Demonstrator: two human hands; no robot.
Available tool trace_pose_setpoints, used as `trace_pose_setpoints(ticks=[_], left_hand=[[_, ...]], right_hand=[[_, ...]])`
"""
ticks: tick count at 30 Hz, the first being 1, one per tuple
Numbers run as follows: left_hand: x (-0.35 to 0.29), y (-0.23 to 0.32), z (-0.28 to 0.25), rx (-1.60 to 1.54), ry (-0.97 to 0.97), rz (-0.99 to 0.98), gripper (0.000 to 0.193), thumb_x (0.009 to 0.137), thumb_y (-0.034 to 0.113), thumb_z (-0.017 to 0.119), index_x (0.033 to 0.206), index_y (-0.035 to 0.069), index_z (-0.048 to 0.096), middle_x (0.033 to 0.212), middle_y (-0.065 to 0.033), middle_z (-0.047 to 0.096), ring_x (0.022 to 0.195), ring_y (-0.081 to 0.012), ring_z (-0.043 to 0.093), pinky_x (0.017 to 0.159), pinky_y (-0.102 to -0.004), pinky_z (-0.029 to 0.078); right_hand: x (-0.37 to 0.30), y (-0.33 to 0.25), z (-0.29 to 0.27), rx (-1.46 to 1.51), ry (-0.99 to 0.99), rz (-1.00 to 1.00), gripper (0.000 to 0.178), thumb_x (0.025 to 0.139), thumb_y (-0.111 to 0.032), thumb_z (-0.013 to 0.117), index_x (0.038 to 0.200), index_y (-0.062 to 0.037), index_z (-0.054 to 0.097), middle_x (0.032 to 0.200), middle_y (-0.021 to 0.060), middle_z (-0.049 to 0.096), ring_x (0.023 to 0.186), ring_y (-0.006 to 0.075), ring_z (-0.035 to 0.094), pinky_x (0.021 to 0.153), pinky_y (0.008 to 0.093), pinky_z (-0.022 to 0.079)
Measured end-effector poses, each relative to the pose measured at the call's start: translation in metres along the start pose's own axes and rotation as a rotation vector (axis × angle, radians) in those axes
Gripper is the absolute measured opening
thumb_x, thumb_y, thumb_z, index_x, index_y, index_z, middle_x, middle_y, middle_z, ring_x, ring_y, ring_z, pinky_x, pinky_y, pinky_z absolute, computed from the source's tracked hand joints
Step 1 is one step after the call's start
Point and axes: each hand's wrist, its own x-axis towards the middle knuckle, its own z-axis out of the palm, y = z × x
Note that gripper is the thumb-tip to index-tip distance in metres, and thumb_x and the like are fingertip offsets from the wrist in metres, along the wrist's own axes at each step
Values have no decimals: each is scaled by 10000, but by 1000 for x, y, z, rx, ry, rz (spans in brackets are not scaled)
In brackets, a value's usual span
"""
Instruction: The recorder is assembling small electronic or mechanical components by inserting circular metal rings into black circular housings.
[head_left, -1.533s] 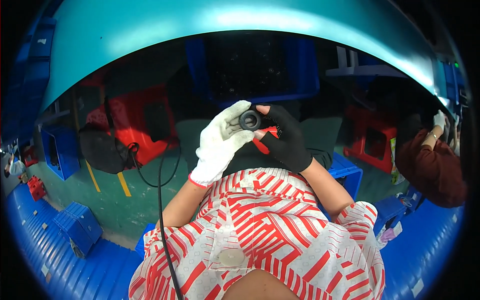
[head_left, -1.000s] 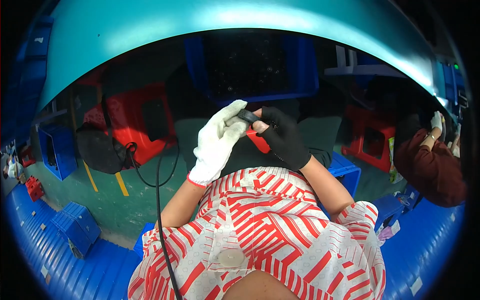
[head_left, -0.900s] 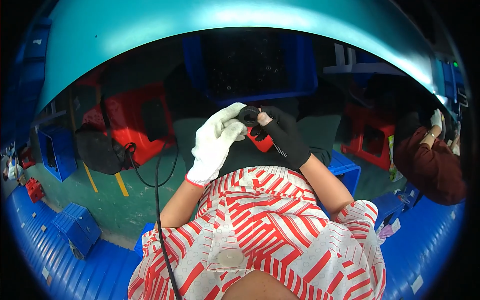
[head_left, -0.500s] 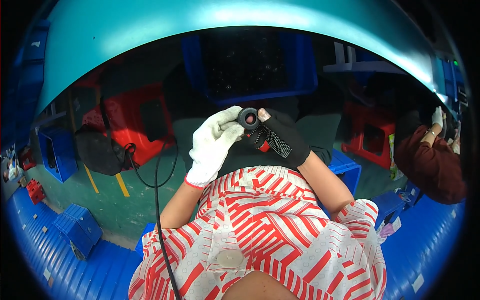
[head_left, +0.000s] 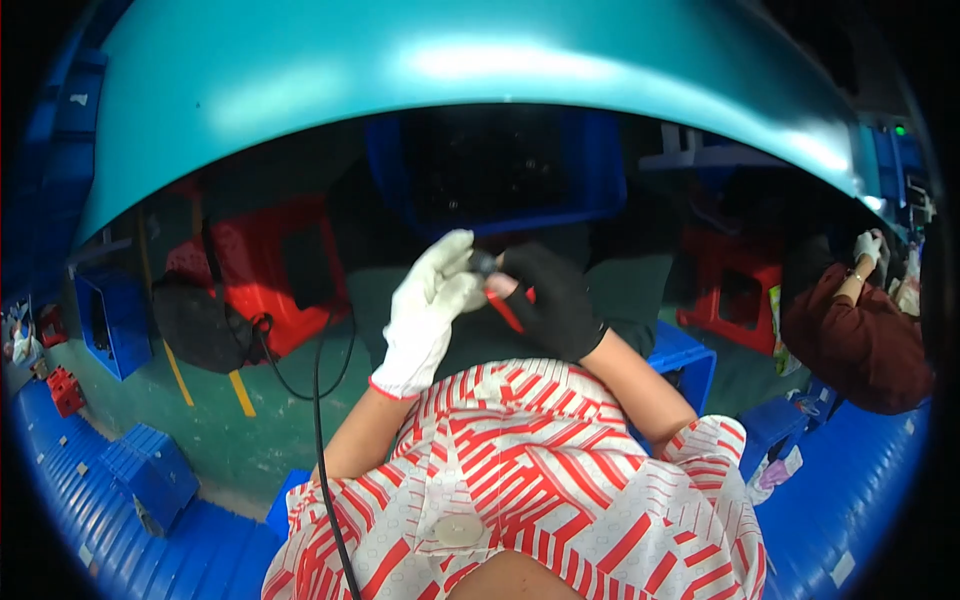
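A small black ring (head_left: 483,263) is between my two hands, above my lap. It looks dark and blurred, and its hole does not show now. My left hand (head_left: 425,308), in a white knitted glove, is closed on its left side with thumb and fingers. From the right, my right hand (head_left: 551,300), in a black glove with a bare thumb tip, closes on the ring too. Its other fingers are mostly hidden. A strip of red (head_left: 506,312) shows under the right hand; whether it is held or lies behind, I cannot tell.
Beyond my hands stands a blue bin (head_left: 600,205) with many small dark pieces, under the teal table edge (head_left: 500,75). A red stool (head_left: 262,255) with a black bag (head_left: 200,315) is left. A black cable (head_left: 318,420) hangs nearby. Another person (head_left: 860,335) sits right.
The ring has turned from showing its open hole to a darker, narrower side. My right hand has rolled over, its dotted palm now out of sight. The view has tilted slightly.
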Motion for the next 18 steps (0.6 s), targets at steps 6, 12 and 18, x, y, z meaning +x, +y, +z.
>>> trace_pose_setpoints(ticks=[6,12,18], left_hand=[[5,3,0,-236,-35,-85,412,877,62,562,1255,-65,456,1106,-126,568,789,-154,646,748,-247,547],[10,16,-14,-310,-41,-104,369,936,179,515,1241,-26,479,1080,-140,588,885,-220,632,726,-336,572],[14,21,-19,-452,-37,-73,363,904,150,586,1219,-12,504,1084,-143,595,892,-254,643,699,-343,594]], right_hand=[[11,-13,-8,-213,-154,-119,222,802,-226,663,957,-83,594,884,93,619,780,280,616,663,365,477],[99,-69,-71,-288,120,-441,195,818,-250,654,919,-85,629,852,108,637,734,288,632,613,373,493],[233,-54,-94,-617,354,-444,254,793,-187,674,1036,-124,633,992,112,631,885,312,616,724,387,492]])
